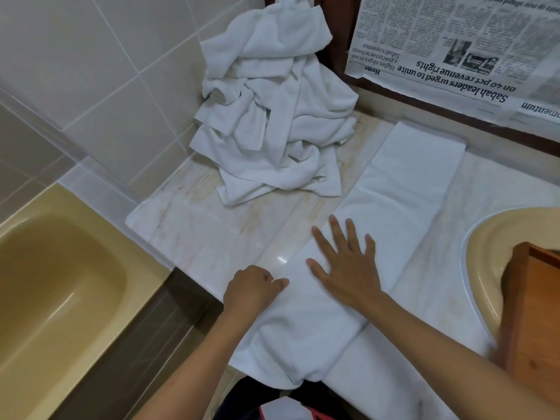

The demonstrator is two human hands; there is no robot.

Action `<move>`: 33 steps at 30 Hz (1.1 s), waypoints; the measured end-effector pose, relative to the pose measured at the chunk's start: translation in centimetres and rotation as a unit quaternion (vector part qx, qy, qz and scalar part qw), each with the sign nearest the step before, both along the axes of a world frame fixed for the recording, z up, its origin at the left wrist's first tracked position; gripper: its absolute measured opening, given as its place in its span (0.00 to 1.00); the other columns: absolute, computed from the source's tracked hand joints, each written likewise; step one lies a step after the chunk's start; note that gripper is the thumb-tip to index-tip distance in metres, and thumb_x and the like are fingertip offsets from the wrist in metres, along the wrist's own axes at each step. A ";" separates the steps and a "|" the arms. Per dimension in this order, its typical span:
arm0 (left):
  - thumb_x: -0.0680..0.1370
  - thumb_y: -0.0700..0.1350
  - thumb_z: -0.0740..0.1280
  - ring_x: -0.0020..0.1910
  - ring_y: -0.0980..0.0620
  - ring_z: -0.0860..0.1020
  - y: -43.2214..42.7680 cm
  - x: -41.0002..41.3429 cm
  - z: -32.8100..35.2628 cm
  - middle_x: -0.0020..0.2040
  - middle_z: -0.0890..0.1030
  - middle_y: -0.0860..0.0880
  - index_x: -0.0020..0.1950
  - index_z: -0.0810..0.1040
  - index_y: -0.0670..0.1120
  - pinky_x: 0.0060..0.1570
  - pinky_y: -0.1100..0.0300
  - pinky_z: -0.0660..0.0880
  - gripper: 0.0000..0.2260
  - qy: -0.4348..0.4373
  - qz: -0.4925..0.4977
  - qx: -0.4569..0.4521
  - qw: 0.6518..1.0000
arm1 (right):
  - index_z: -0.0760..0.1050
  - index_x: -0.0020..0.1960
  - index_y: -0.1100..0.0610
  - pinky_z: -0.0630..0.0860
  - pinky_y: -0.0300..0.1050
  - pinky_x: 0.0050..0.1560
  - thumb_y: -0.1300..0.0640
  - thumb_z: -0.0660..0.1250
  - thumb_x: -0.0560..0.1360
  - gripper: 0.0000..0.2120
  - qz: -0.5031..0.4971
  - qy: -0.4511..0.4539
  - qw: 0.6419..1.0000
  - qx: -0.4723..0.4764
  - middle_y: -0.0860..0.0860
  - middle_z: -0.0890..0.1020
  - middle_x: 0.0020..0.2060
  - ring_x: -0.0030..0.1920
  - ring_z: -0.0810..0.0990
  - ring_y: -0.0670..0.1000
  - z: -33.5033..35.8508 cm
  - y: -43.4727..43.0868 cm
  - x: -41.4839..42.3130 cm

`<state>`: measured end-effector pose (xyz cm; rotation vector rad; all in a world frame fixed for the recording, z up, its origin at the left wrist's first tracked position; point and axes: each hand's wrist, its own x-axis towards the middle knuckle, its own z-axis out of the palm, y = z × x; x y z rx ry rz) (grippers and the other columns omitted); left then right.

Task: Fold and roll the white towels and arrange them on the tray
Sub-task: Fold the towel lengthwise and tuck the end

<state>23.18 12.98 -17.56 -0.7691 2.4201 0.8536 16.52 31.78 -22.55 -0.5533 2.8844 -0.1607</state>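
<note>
A white towel (403, 189), folded into a long strip, lies diagonally across the marble counter (197, 237), its near end hanging over the front edge. My right hand (345, 265) presses flat on the strip with fingers spread. My left hand (251, 287) pinches the strip's left edge near the counter's front. A heap of crumpled white towels (272, 116) is piled in the back corner against the tiled wall. A wooden tray (533, 316) shows at the right edge, partly cut off.
A beige sink basin (491, 237) is set into the counter at right, under the tray. A beige bathtub (51, 292) lies low at left. Newspaper (454, 50) covers the surface behind the counter.
</note>
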 end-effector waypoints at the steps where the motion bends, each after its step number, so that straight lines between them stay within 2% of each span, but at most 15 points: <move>1: 0.75 0.57 0.69 0.26 0.53 0.65 0.0 0.3 -0.1 0.25 0.63 0.53 0.28 0.61 0.48 0.29 0.60 0.60 0.24 0.007 -0.001 -0.007 1.000 | 0.43 0.79 0.39 0.46 0.65 0.73 0.29 0.40 0.76 0.34 -0.010 0.012 1.000 0.001 0.48 0.42 0.80 0.79 0.40 0.56 -0.2 0.4 0.0; 5: 0.76 0.59 0.66 0.30 0.53 0.71 0.4 0.6 -0.3 0.29 0.71 0.52 0.32 0.67 0.47 0.29 0.61 0.63 0.21 0.034 -0.015 -0.051 0.998 | 0.45 0.80 0.41 0.50 0.67 0.72 0.30 0.43 0.77 0.35 -0.026 0.032 0.999 0.005 0.49 0.46 0.80 0.79 0.45 0.58 -0.5 0.7 -0.3; 11: 0.76 0.62 0.65 0.38 0.49 0.77 1.4 -3.2 -0.5 0.33 0.75 0.52 0.32 0.71 0.49 0.33 0.58 0.65 0.21 0.085 -0.034 -0.062 0.994 | 0.40 0.79 0.40 0.46 0.67 0.72 0.29 0.37 0.74 0.36 -0.069 0.014 0.997 0.032 0.48 0.41 0.80 0.79 0.40 0.57 -0.1 1.7 -4.0; 15: 0.77 0.65 0.62 0.45 0.47 0.78 2.1 -5.5 -0.5 0.42 0.80 0.51 0.40 0.75 0.49 0.39 0.57 0.68 0.20 0.100 -0.034 -0.064 0.992 | 0.43 0.79 0.39 0.46 0.67 0.73 0.30 0.42 0.77 0.33 -0.089 0.015 0.995 0.031 0.47 0.43 0.80 0.79 0.42 0.56 0.2 2.4 -6.5; 20: 0.74 0.70 0.59 0.43 0.48 0.78 1.4 -1.1 -0.1 0.40 0.80 0.51 0.40 0.72 0.52 0.40 0.55 0.72 0.22 0.101 -0.028 -0.058 0.993 | 0.43 0.79 0.39 0.47 0.68 0.73 0.31 0.42 0.77 0.33 -0.098 0.020 0.994 0.032 0.47 0.43 0.80 0.79 0.43 0.56 0.3 3.0 -7.3; 22: 0.75 0.69 0.61 0.42 0.50 0.79 0.4 2.3 -0.1 0.40 0.80 0.52 0.42 0.75 0.51 0.38 0.57 0.72 0.21 0.106 -0.002 -0.066 0.992 | 0.43 0.79 0.40 0.47 0.68 0.72 0.31 0.42 0.77 0.33 -0.098 0.024 0.994 0.032 0.47 0.43 0.80 0.79 0.43 0.57 0.3 3.0 -7.4; 26: 0.76 0.58 0.68 0.33 0.56 0.77 -1.0 7.4 0.3 0.32 0.77 0.54 0.36 0.71 0.55 0.32 0.63 0.70 0.14 0.126 0.099 -0.007 0.987 | 0.42 0.79 0.40 0.47 0.67 0.72 0.31 0.43 0.78 0.32 -0.097 0.013 0.994 0.038 0.48 0.43 0.80 0.79 0.42 0.57 0.3 3.0 -7.5; 28: 0.75 0.53 0.72 0.35 0.54 0.79 -1.5 8.5 0.1 0.33 0.80 0.51 0.37 0.74 0.55 0.36 0.64 0.72 0.10 0.130 0.168 0.048 0.976 | 0.42 0.79 0.40 0.46 0.67 0.73 0.33 0.43 0.79 0.31 -0.111 -0.002 0.993 0.035 0.49 0.42 0.80 0.79 0.42 0.57 0.6 2.7 -7.2; 30: 0.74 0.51 0.74 0.38 0.52 0.81 -1.8 8.8 -0.2 0.34 0.82 0.49 0.40 0.77 0.53 0.43 0.60 0.77 0.07 0.139 0.209 0.076 0.965 | 0.41 0.80 0.42 0.46 0.68 0.73 0.36 0.44 0.80 0.31 -0.130 -0.017 0.991 0.029 0.52 0.43 0.80 0.79 0.41 0.59 0.9 2.0 -6.4; 33: 0.74 0.49 0.74 0.38 0.53 0.81 -2.2 8.2 -0.2 0.35 0.82 0.51 0.40 0.78 0.53 0.43 0.60 0.77 0.07 0.165 0.230 0.070 0.957 | 0.42 0.80 0.44 0.46 0.67 0.73 0.37 0.45 0.81 0.31 -0.129 -0.014 0.992 0.011 0.54 0.43 0.80 0.79 0.41 0.60 0.7 1.1 -4.3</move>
